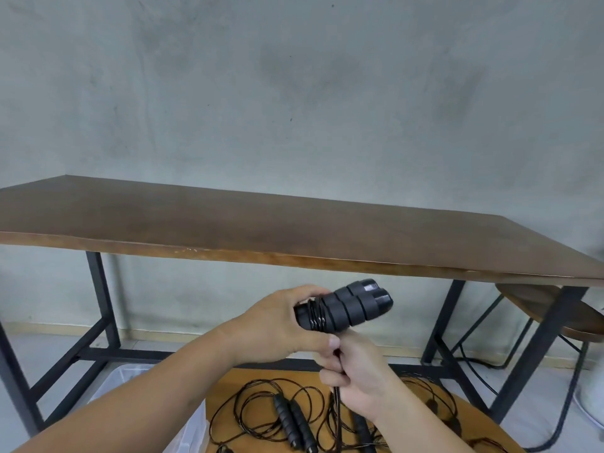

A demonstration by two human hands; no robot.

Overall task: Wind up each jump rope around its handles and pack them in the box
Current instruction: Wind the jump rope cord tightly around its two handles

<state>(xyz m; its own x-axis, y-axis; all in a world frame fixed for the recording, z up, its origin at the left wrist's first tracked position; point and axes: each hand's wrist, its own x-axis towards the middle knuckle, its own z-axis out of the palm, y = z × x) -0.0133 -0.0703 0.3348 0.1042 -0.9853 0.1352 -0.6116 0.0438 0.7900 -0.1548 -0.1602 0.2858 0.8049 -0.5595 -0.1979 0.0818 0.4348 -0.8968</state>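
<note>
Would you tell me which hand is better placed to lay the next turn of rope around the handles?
The right hand: it already pinches the loose rope just below the paired handles, while the left hand grips that bundle.

Long brown wooden table (294, 223) on black legs, brown stool (536, 308) tucked beneath, grey wall (294, 76) behind.

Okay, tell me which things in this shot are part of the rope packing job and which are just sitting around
Job:
paired handles, gripped by left hand
rope, pinched by right hand
loose ropes on round table
clear box

Lying about:
long table
stool
</note>
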